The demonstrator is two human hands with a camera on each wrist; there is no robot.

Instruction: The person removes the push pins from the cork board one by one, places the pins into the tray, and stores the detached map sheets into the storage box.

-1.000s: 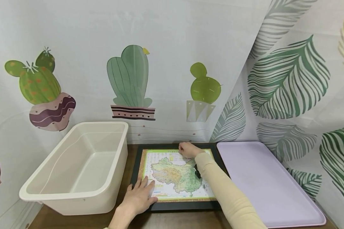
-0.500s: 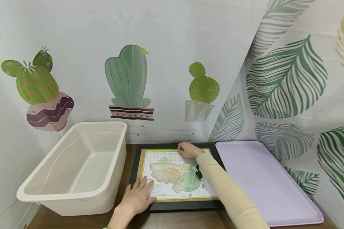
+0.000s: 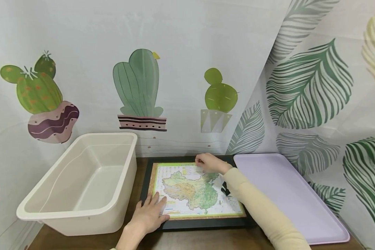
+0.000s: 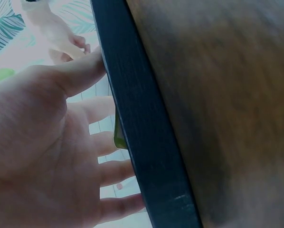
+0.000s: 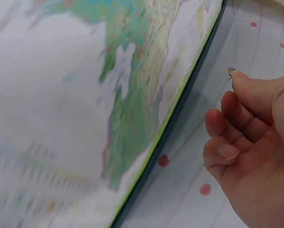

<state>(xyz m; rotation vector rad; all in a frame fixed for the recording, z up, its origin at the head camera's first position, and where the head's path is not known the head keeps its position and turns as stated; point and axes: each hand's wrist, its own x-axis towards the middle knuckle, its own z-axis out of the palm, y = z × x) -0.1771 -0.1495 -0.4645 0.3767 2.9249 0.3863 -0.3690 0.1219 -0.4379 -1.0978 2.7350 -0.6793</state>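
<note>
A map [image 3: 190,191] lies on a black-framed board [image 3: 203,225] with a brown cork-like border, flat on the table. My left hand [image 3: 148,214] rests on the board's front left corner, fingers spread and straight over the map's edge. In the left wrist view, its fingers and thumb reach to the black frame [image 4: 146,118]. My right hand [image 3: 210,163] is over the map's far edge. In the right wrist view, thumb and forefinger pinch a small metallic thumbtack [image 5: 231,71] just beyond that edge, the other fingers curled.
To the left stands a deep cream tub [image 3: 118,194]. A flat lilac tray [image 3: 287,194] lies to the right of the board. Behind is a hanging white cloth [image 3: 181,69] with printed cacti and leaves, close to the board's far edge. The brown table [image 3: 206,241] shows in front.
My right hand and forearm have shifted slightly to the right along the board's far edge, uncovering more of the map. The left hand stays on the corner. The head view has turned slightly.
</note>
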